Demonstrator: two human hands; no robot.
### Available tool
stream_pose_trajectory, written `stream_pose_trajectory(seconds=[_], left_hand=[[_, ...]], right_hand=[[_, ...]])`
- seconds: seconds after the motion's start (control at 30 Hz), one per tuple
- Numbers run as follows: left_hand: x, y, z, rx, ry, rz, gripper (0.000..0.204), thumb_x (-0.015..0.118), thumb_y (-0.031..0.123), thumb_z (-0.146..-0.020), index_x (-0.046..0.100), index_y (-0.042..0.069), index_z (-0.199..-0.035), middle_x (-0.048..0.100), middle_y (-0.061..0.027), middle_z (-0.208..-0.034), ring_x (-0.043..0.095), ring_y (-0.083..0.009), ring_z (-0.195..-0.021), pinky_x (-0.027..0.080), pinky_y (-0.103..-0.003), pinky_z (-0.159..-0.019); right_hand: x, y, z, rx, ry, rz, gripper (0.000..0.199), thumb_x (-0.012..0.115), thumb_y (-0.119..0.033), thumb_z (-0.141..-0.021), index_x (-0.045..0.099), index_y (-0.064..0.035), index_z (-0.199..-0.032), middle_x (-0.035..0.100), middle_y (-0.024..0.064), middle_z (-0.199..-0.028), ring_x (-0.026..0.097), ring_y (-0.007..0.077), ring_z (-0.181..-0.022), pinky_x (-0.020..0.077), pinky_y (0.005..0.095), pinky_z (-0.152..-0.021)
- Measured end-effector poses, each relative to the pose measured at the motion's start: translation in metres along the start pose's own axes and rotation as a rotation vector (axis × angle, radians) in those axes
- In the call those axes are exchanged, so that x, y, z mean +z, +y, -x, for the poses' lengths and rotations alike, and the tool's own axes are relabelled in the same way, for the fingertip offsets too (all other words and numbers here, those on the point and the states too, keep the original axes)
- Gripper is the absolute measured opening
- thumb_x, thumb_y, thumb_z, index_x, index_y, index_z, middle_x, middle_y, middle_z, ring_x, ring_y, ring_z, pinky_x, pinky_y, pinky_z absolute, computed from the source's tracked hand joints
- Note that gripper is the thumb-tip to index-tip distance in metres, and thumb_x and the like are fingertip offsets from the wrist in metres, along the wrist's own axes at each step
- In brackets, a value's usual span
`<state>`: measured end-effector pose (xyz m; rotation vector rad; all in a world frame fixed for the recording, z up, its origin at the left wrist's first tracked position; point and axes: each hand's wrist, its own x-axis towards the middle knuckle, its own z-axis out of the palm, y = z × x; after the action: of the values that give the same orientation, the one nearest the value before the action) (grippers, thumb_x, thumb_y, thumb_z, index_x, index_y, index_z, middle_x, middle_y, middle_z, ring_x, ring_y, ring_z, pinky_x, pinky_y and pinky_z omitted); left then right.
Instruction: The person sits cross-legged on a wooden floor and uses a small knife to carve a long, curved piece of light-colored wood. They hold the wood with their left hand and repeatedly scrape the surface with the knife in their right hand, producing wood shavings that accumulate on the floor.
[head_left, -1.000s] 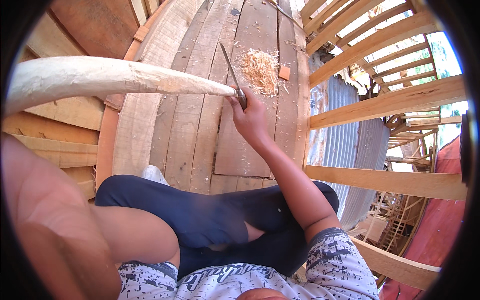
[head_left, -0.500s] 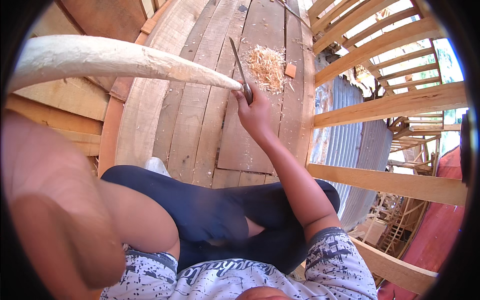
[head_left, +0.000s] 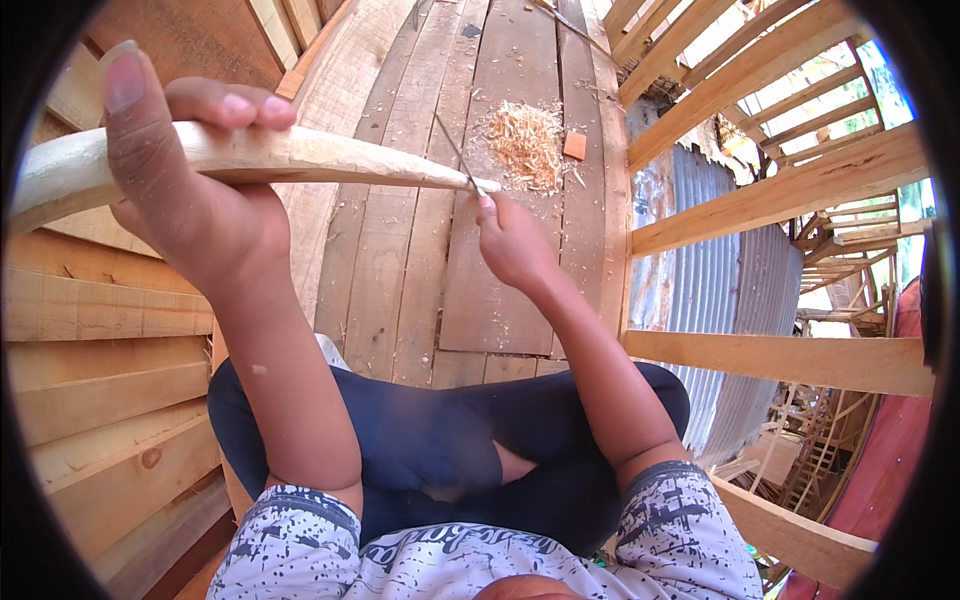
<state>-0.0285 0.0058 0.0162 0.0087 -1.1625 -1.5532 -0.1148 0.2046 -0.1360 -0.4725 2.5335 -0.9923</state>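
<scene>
A long, pale, peeled wooden stick (head_left: 350, 160) reaches in from the left and tapers to a thin tip. My left hand (head_left: 205, 215) is wrapped around its thicker part, thumb on the near side and fingertips showing over the far side. My right hand (head_left: 515, 243) is closed on a knife (head_left: 453, 147) beside the tip. The thin blade crosses the stick just short of its end and points up and away. Most of the handle is hidden by my fingers. My right thumb lies close to the tip; whether it touches the wood I cannot tell.
Beyond the tip, a heap of wood shavings (head_left: 527, 145) lies on the plank floor (head_left: 490, 300), with a small orange-brown block (head_left: 575, 146) beside it. Wooden rails (head_left: 780, 215) run along the right, with corrugated metal sheet (head_left: 690, 260) beyond. A plank wall (head_left: 110, 300) stands left.
My left hand, blurred and off the stick at lower left before, now grips it. The tip has shifted slightly right and nearer. My right hand moved slightly nearer, and the blade now crosses the tip.
</scene>
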Motion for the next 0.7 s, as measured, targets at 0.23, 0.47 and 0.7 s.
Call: stream_pose_trajectory(seconds=[0.23, 0.47, 0.7], left_hand=[[0.0, -0.001, 0.005, -0.042, -0.114, 0.02, 0.035, 0.065, 0.048, -0.093, 0.05, 0.018, -0.083, 0.046, 0.0034, -0.062, 0.05, -0.0124, -0.058, 0.046, -0.033, -0.066], [-0.006, -0.025, 0.003, 0.037, -0.262, 0.192, 0.037, 0.066, 0.047, -0.092, 0.05, 0.014, -0.094, 0.049, 0.0013, -0.057, 0.054, -0.013, -0.051, 0.054, -0.034, -0.057], [-0.009, -0.096, 0.056, -0.291, -0.357, 0.082, 0.026, 0.07, 0.014, -0.09, 0.048, 0.012, -0.076, 0.058, -0.0046, -0.061, 0.062, -0.0158, -0.056, 0.056, -0.035, -0.061]], right_hand=[[0.008, 0.036, -0.017, 0.005, 0.087, 0.037, 0.039, 0.039, -0.027, -0.105, 0.059, 0.0057, -0.098, 0.063, 0.0307, -0.089, 0.06, 0.0485, -0.09, 0.0459, 0.053, -0.08], [0.017, 0.071, -0.023, -0.027, 0.163, 0.14, 0.034, 0.042, -0.025, -0.102, 0.058, 0.0055, -0.101, 0.065, 0.0302, -0.085, 0.063, 0.0484, -0.086, 0.0485, 0.0559, -0.076], [-0.004, -0.013, -0.003, -0.171, 0.022, -0.018, 0.036, 0.043, -0.026, -0.102, 0.061, 0.0058, -0.097, 0.065, 0.03, -0.087, 0.062, 0.0482, -0.084, 0.0478, 0.0533, -0.076]])
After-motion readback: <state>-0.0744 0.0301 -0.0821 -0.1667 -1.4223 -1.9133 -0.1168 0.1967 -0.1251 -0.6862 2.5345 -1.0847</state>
